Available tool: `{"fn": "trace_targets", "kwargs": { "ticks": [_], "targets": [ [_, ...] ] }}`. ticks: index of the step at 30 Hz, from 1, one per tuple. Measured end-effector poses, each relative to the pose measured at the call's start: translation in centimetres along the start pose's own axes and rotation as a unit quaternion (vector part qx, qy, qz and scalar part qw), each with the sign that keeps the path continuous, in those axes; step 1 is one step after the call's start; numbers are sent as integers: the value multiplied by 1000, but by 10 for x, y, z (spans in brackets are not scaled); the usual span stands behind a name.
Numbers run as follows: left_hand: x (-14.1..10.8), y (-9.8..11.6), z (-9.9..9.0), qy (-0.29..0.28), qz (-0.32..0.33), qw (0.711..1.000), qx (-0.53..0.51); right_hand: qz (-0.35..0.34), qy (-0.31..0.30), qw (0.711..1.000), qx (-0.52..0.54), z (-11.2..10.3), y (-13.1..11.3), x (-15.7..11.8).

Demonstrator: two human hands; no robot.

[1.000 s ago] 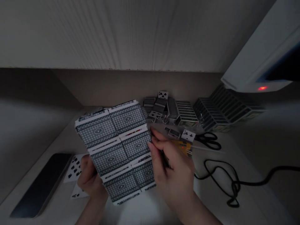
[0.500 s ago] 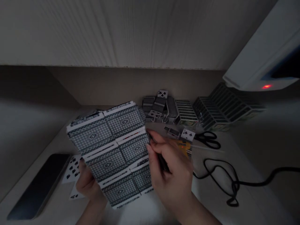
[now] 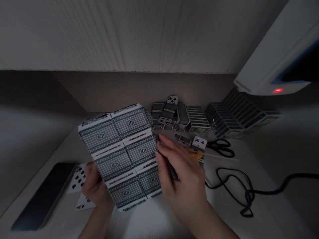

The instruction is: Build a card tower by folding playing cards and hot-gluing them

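Note:
A boxy structure built from folded playing cards (image 3: 114,164), with dark patterned backs facing me, is tilted in mid-air above the desk. My left hand (image 3: 94,186) grips it from the left and behind; part of its fingers is hidden by the cards. My right hand (image 3: 183,179) is closed around a slim dark tool (image 3: 171,167), whose exact kind I cannot make out. The tool's tip points at the structure's right edge, beside the middle row. Whether the tip touches the cards is hidden by my fingers.
Left lies a dark phone (image 3: 43,196) beside face-up spade cards (image 3: 77,179). Folded cards (image 3: 168,113) stand at the back, with card stacks (image 3: 231,114) to their right. Black-handled scissors (image 3: 221,147), a yellow tool (image 3: 195,154) and a black cable (image 3: 245,191) lie right. A shelf edge (image 3: 139,71) hangs above.
The card structure has shifted slightly up and turned a little in my left hand. My right hand's fingers have opened a bit from the edge, showing more of the dark tool.

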State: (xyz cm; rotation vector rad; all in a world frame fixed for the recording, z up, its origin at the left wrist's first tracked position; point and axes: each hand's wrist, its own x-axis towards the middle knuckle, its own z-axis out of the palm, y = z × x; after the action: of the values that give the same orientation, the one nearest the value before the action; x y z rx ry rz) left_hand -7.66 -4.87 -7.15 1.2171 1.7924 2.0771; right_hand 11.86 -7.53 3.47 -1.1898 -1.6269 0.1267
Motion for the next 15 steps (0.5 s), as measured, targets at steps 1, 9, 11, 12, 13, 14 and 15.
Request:
{"fn": "trace_targets", "kwargs": {
  "ticks": [1, 9, 11, 12, 13, 14, 15],
  "targets": [
    [2, -1, 1, 10, 18, 1000, -15, -3, -4, 1000, -24, -1, 0, 0],
    [7, 0, 2, 30, 83, 994, -64, -65, -20, 981, -181, -11, 5, 0],
    [7, 3, 3, 28, 90, 993, -64, -71, -13, 978, -196, -12, 4, 0],
    [7, 4, 3, 29, 92, 993, -63, -73, -10, 978, -197, -13, 4, 0],
    [7, 4, 3, 29, 95, 993, -63, -72, -9, 978, -197, -13, 3, 0],
    [7, 4, 2, 30, 96, 993, -63, -69, -8, 978, -194, -13, 2, 0],
    [7, 4, 2, 30, 98, 993, -62, -66, -10, 979, -191, -13, 1, 0]
  ]
}}
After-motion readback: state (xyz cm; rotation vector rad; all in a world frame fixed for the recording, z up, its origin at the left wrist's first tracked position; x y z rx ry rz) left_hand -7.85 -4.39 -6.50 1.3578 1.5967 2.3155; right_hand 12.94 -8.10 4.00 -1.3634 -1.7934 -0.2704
